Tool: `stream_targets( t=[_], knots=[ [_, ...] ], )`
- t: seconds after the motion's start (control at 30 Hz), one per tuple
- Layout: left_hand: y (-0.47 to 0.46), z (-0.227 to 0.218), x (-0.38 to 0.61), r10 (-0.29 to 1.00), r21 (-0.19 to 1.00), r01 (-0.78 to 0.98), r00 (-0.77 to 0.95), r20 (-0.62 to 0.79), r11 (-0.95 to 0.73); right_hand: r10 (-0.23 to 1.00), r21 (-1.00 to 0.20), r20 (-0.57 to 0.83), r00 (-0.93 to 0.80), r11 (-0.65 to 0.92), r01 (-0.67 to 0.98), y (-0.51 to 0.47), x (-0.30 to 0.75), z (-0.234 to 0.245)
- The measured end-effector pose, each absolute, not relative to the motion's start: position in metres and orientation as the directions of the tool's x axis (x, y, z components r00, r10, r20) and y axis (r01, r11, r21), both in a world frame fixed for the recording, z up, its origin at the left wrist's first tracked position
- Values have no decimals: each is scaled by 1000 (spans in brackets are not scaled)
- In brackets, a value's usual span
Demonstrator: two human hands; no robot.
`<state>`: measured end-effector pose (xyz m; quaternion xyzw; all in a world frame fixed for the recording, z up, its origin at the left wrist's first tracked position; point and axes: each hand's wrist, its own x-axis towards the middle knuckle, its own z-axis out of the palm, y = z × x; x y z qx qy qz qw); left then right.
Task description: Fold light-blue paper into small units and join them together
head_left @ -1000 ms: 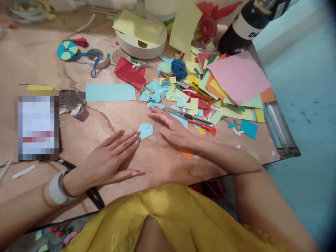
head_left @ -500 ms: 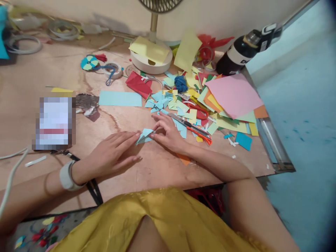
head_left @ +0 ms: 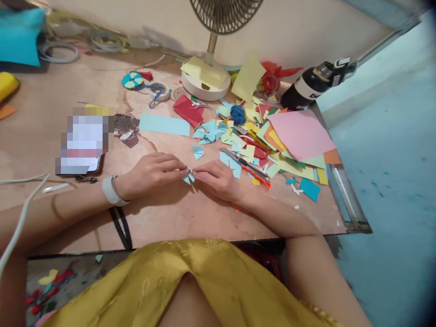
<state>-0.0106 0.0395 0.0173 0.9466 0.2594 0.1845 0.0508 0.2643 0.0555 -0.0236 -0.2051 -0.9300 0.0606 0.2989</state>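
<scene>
Both of my hands meet over the middle of the table, pinching one small folded piece of light blue paper (head_left: 188, 178). My left hand (head_left: 157, 173) grips its left side, and my right hand (head_left: 218, 178) pinches its right side; the fingers cover its upper part. Just behind them lies another folded light blue piece (head_left: 198, 152). A light blue paper strip (head_left: 165, 125) lies flat farther back. To the right of my right hand rests a box cutter with an orange end (head_left: 245, 165), near a heap of folded light blue pieces (head_left: 210, 132).
A phone (head_left: 83, 143) lies at the left with a white cable (head_left: 23, 213). Red-handled scissors (head_left: 255, 147), blue yarn (head_left: 237, 114) and coloured paper sheets (head_left: 299, 134) crowd the right. Behind stand a fan (head_left: 206, 86) and a black bottle (head_left: 306, 88).
The blue paper was lying on the table under my fingertips; now both hands pinch a piece slightly nearer me. A folded blue piece now shows behind my hands. The view has shifted.
</scene>
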Motion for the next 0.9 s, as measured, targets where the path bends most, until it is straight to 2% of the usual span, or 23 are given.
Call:
stream_targets(
  t=[0.1, 0.17, 0.33, 0.5, 0.6, 0.77, 0.9],
  knots=[
    [40, 12, -12, 503, 213, 460, 828, 249, -862, 338, -122, 479, -810, 939, 320, 58, 264, -28],
    [37, 8, -13, 494, 229, 448, 841, 222, -865, 320, -98, 432, -843, 946, 309, 58, 264, -30],
    [25, -5, -15, 493, 265, 428, 829, 265, -864, 367, -228, 370, -853, 926, 300, 57, 265, -33],
    [19, -12, -20, 521, 351, 430, 824, 224, -831, 414, -248, 404, -816, 908, 338, 53, 266, -32],
    [17, -12, -23, 527, 400, 424, 827, 195, -813, 497, -355, 357, -791, 856, 377, 51, 263, -30],
    [16, -11, -24, 526, 395, 432, 833, 169, -811, 617, -511, 330, -714, 753, 415, 52, 256, -27],
    [15, -12, -21, 533, 395, 433, 824, 191, -810, 664, -540, 288, -690, 707, 456, 51, 251, -26]
  ],
)
